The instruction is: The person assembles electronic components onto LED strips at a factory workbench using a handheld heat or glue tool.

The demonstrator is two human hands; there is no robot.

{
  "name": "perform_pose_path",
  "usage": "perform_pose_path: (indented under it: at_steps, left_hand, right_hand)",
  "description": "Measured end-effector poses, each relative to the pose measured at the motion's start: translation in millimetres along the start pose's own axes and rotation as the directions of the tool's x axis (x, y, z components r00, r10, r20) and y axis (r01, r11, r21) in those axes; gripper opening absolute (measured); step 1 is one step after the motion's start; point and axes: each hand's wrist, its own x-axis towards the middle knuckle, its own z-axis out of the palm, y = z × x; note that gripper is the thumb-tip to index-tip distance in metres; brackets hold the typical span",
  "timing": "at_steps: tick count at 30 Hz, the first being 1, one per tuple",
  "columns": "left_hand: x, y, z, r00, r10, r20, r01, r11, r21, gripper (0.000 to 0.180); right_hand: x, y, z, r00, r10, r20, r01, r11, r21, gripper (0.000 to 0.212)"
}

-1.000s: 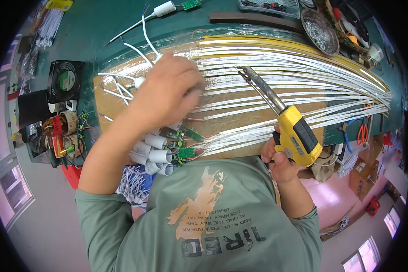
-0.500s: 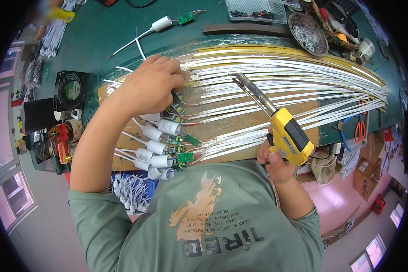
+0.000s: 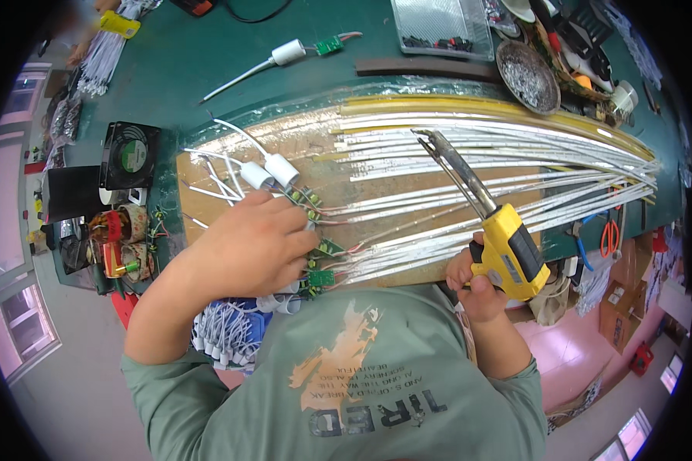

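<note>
My right hand (image 3: 478,286) grips a yellow and black soldering gun (image 3: 513,253). Its metal tip points away from me, over the white LED strips (image 3: 430,184). Fingers curled, my left hand (image 3: 257,244) lies over a row of white cylinders with small green circuit boards; what its fingers hold is hidden beneath it. Just beyond it, two white cylinders with cables (image 3: 282,170) rest on the brown board (image 3: 300,146). By my shirt, a green circuit board (image 3: 321,278) shows, with thin wires running to the strips.
At the far side lies a single white cylinder (image 3: 287,52) wired to a green board. A black fan (image 3: 129,156) stands at the left. A metal bowl (image 3: 527,77) and a clear tray (image 3: 443,31) are at the far right. Orange-handled scissors (image 3: 610,238) lie near the right edge.
My left hand has come nearer to my body, uncovering two white cylinders with cables beyond it. The soldering gun stays in my right hand. The whole view has shifted slightly.
</note>
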Motion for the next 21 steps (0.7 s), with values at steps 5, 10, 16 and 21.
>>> perform_pose_path:
  at_steps: [5,10,16,21]
  left_hand:
    - [30.8,-56.1,0.8,0.886,-0.388,-0.254,0.31,0.903,-0.299,0.031]
    - [108.1,-125.1,9.0,0.678,-0.393,-0.621,0.357,0.915,-0.188,0.033]
    - [184.4,-144.1,-1.0,0.715,-0.582,-0.389,0.538,0.812,-0.226,0.035]
    - [171.9,-137.0,1.5,0.786,-0.549,-0.284,0.497,0.835,-0.235,0.024]
  right_hand:
    - [5.3,4.9,-0.4,0.999,0.033,-0.014,-0.032,0.999,0.033,0.067]
    - [5.8,12.5,-2.3,1.0,0.006,-0.03,-0.006,1.0,0.003,0.068]
    - [4.5,13.3,-3.2,0.999,0.043,-0.022,-0.042,0.998,0.049,0.07]
    - [4.2,14.6,-2.5,0.999,0.042,-0.034,-0.039,0.997,0.07,0.072]
